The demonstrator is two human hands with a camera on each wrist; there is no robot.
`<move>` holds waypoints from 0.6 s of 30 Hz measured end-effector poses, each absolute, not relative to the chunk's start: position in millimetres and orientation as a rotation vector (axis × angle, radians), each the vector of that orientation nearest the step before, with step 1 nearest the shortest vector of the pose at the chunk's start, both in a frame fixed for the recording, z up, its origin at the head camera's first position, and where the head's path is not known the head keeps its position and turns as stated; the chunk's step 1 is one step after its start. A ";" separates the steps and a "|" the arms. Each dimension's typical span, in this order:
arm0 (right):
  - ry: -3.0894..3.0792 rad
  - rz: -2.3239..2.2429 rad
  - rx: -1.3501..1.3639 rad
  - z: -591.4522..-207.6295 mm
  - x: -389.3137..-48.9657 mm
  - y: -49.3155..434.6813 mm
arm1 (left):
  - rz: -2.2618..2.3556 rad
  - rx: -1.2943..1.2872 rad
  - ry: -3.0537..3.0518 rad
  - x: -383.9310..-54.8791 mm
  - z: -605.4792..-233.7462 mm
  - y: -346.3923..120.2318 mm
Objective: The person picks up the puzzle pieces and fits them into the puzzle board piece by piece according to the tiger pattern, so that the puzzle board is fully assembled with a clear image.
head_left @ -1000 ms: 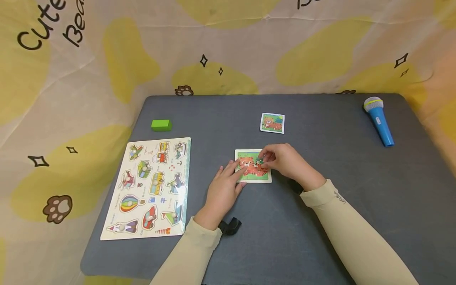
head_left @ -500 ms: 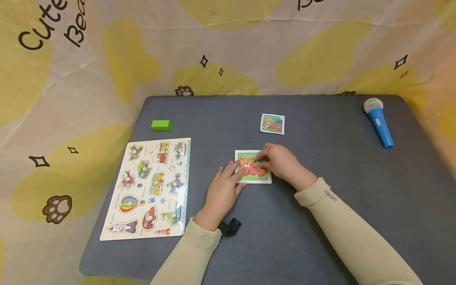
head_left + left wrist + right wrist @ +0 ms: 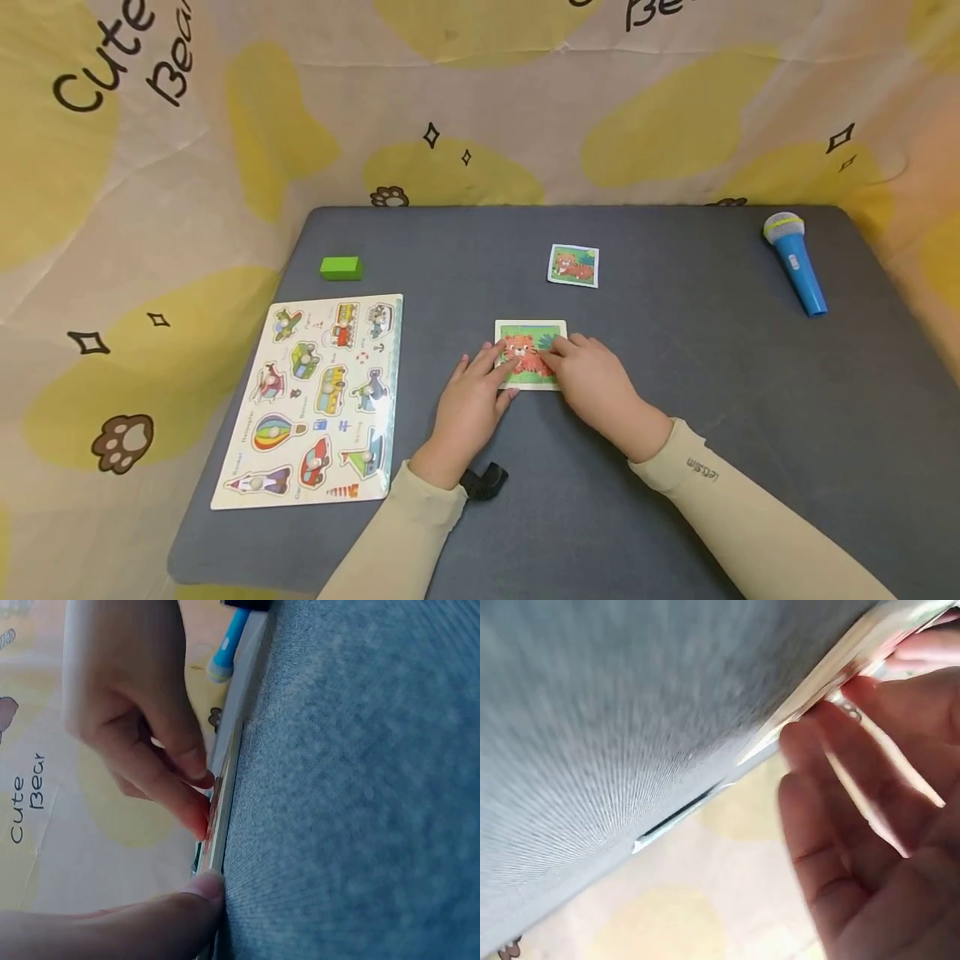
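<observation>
A small square jigsaw puzzle (image 3: 529, 333) with a pale frame and a tiger picture lies flat on the table. My left hand (image 3: 468, 410) rests at its left side, index and middle fingers spread on the picture. In the left wrist view, the left thumb (image 3: 180, 911) touches the near edge of the frame. My right hand (image 3: 600, 387) lies over the right part of the puzzle, its fingertips pressing the picture. The right wrist view shows the right fingers (image 3: 832, 750) slightly bent against the board; what lies under their tips is hidden.
A small tiger picture card (image 3: 573, 266) lies behind the puzzle. On the left are a vehicle peg board (image 3: 309, 404) and a green block (image 3: 341, 268). A blue toy microphone (image 3: 801, 271) lies far right on the grey table (image 3: 675, 275). A printed cloth hangs behind.
My right hand has gone from pinching at a puzzle piece to pressing on the picture, moving slightly nearer with its fingers lower. My left hand stays in place.
</observation>
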State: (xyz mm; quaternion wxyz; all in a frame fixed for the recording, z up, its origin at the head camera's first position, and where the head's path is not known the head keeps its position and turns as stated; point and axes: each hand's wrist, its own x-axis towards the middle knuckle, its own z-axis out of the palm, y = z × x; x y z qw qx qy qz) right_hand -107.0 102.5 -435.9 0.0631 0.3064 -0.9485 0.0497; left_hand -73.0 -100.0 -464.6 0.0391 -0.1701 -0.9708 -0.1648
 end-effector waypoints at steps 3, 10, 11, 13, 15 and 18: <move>-2.887 0.203 0.909 -440.0 -99.6 106.4 | -0.507 -0.519 -2.978 -73.2 -464.6 -98.2; -2.929 0.286 0.854 -444.8 -97.0 113.3 | -0.521 -0.504 -2.984 -73.8 -461.5 -99.3; -2.939 0.265 0.842 -445.3 -95.8 113.9 | -0.522 -0.507 -2.985 -73.4 -461.5 -99.2; -2.948 0.201 0.822 -445.9 -93.1 114.1 | -0.535 -0.510 -2.989 -72.9 -461.8 -98.8; -2.953 0.130 0.808 -446.4 -90.8 113.2 | -0.542 -0.512 -2.986 -72.5 -462.5 -98.5; -2.964 0.082 0.793 -446.2 -89.1 111.0 | -0.548 -0.512 -2.984 -72.7 -463.8 -98.2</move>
